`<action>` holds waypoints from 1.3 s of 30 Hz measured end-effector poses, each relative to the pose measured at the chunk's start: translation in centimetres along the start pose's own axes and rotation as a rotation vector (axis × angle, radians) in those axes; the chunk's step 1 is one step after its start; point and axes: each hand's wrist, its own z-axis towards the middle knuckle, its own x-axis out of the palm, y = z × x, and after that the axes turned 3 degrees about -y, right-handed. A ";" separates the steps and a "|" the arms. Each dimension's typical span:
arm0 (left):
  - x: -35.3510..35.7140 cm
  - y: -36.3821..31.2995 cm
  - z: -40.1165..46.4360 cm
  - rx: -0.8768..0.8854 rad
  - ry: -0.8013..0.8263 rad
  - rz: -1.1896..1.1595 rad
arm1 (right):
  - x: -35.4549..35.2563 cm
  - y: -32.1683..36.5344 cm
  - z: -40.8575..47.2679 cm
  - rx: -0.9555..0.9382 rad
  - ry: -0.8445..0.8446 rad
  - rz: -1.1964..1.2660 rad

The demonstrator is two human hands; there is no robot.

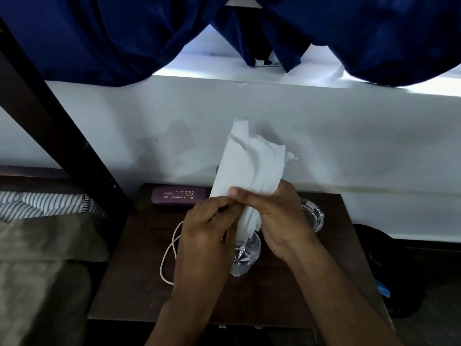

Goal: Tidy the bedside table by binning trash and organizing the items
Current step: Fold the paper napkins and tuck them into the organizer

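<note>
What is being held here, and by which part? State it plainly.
A white tissue, gripped at its lower part by both hands: the right hand wraps around it, and the left hand pinches its lower edge. It is lifted above the bedside table.

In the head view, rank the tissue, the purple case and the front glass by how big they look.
1. Tissue, though it is held up nearer the camera.
2. Purple case, partly hidden.
3. Front glass, partly hidden by the hands.

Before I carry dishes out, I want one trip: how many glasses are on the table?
2: one glass near the middle, under the hands, and one toward the right back edge, behind the right hand. The hands may hide more.
</note>
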 end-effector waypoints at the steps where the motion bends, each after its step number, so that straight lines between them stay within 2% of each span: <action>1: -0.1 0.1 -0.2 0.019 -0.002 0.003 | -0.4 0.2 0.4 -0.004 -0.069 -0.001; 3: -0.6 0.5 -0.9 0.011 -0.074 -0.003 | -2.0 0.9 1.8 -0.012 -0.200 0.032; 6: -1.4 1.4 -2.2 -0.215 -0.250 -0.010 | -5.2 2.0 3.9 -0.077 -0.377 -0.003; 9: -0.5 2.0 -3.3 -0.381 -0.229 -0.002 | -7.5 1.8 5.7 -0.147 -0.501 -0.097; 12: 0.8 2.7 -4.0 -0.373 -0.176 0.012 | -7.8 0.4 7.7 -0.200 -0.591 -0.178; 20: 2.9 4.6 -5.5 -0.353 -0.246 -0.012 | -5.2 -3.4 11.2 -0.407 -0.804 -0.473; 26: 3.2 5.2 -5.6 -0.402 -0.229 0.006 | -3.8 -6.2 11.4 -0.496 -0.863 -0.610; 32: 3.0 5.0 -5.4 -0.421 -0.191 0.003 | -2.9 -6.6 11.5 -0.501 -0.730 -0.745; 34: 3.0 5.0 -5.4 -0.426 -0.186 0.003 | -3.0 -6.3 11.5 -0.524 -0.743 -0.834; 36: 2.9 4.9 -5.4 -0.440 -0.173 0.005 | -3.4 -6.4 11.4 -0.458 -0.733 -0.905; 39: 2.9 4.8 -5.4 -0.456 -0.148 0.018 | -4.0 -6.7 11.3 -0.308 -0.625 -0.933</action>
